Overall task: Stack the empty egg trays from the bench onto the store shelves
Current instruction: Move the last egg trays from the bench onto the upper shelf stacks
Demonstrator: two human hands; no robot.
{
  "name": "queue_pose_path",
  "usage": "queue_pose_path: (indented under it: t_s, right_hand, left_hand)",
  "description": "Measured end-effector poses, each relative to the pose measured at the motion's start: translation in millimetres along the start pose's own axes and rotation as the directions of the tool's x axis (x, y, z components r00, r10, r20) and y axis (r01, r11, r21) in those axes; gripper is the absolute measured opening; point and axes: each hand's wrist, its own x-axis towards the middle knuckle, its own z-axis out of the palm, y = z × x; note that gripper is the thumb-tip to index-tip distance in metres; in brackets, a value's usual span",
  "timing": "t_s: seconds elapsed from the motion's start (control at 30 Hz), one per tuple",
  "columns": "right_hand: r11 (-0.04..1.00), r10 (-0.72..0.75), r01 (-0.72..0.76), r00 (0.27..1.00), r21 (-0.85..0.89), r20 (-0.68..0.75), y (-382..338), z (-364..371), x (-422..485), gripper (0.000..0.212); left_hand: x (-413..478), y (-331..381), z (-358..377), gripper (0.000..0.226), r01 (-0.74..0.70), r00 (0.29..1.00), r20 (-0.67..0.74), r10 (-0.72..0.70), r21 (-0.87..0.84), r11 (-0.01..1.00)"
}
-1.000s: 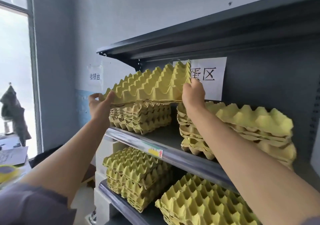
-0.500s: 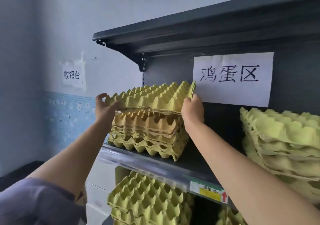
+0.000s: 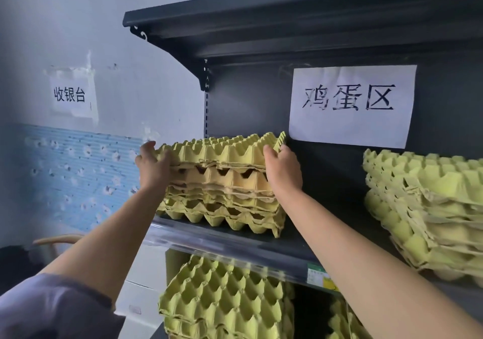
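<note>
A yellow-green egg tray lies flat on top of a stack of egg trays at the left end of the dark shelf. My left hand grips the tray's left edge, thumb on top. At the tray's right edge my right hand holds it with the fingers curled around the corner. Both arms reach up from the lower corners of the view.
A second stack of trays sits on the same shelf at the right. More stacks fill the shelf below. The shelf board above overhangs closely. A white paper sign hangs on the back panel; the wall is at the left.
The tray has come down from a tilted, raised position to lie level on the left stack. Both hands lowered with it, and the view has moved closer to the shelf.
</note>
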Motion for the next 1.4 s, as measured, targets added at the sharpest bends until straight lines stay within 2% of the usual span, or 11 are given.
queue_pose_path:
  t_s: [0.1,0.17,0.27,0.47,0.57,0.73,0.97,1.07,1.17,1.27,1.4]
  right_hand:
    - [1.000,-0.007,0.007,1.000,-0.005,0.013,4.9,-0.8,-0.1,0.059]
    - [0.998,0.004,-0.004,1.000,-0.062,0.007,9.4,-3.9,-15.4,0.061]
    - [0.999,-0.028,0.029,1.000,-0.029,0.004,14.4,-4.5,-14.9,0.057]
    - [0.997,-0.079,0.079,0.996,0.011,0.048,10.8,-6.8,-7.0,0.053]
    - [0.989,-0.138,0.141,0.989,-0.052,0.059,11.1,-17.1,-11.8,0.048]
    - [0.941,-0.283,0.289,0.957,-0.175,0.058,9.4,-54.4,-23.9,0.042]
    - [0.730,-0.551,0.539,0.828,-0.420,0.106,13.1,-163.3,-45.9,0.037]
    - [0.600,-0.635,0.596,0.760,-0.534,0.136,32.4,-230.8,-60.1,0.036]
    - [0.455,-0.687,0.611,0.704,-0.648,0.181,65.6,-304.8,-72.9,0.035]
    - [0.393,-0.665,0.563,0.720,-0.727,0.198,110.1,-385.4,-83.4,0.032]
    - [0.427,-0.586,0.471,0.794,-0.771,0.161,170.6,-480.7,-92.5,0.031]
  left_hand:
    - [-4.0,-2.7,0.1,0.048,-0.050,0.998,-0.031,0.052,0.057,0.997]
    - [-16.0,-6.6,-12.0,0.048,-0.033,0.998,-0.042,0.039,0.134,0.990]
    - [-19.3,-5.8,-11.9,0.046,-0.113,0.989,-0.057,0.133,0.274,0.955]
    - [-35.6,3.6,-5.4,0.046,-0.246,0.968,0.051,0.246,0.393,0.886]
    - [-51.8,10.2,-4.9,0.044,-0.358,0.932,0.121,0.342,0.457,0.814]
    - [-87.2,42.1,4.6,0.037,-0.465,0.884,0.222,0.411,0.502,0.729]
    - [-170.0,105.5,34.7,0.031,-0.583,0.808,0.252,0.532,0.468,0.664]
    - [-231.3,137.2,66.7,0.029,-0.633,0.771,0.273,0.575,0.427,0.646]
    - [-299.2,163.2,104.9,0.027,-0.706,0.705,0.298,0.644,0.386,0.594]
    - [-371.7,188.3,149.2,0.027,-0.781,0.624,0.361,0.694,0.311,0.541]
    - [-455.7,209.6,202.8,0.027,-0.874,0.482,0.466,0.742,0.203,0.440]
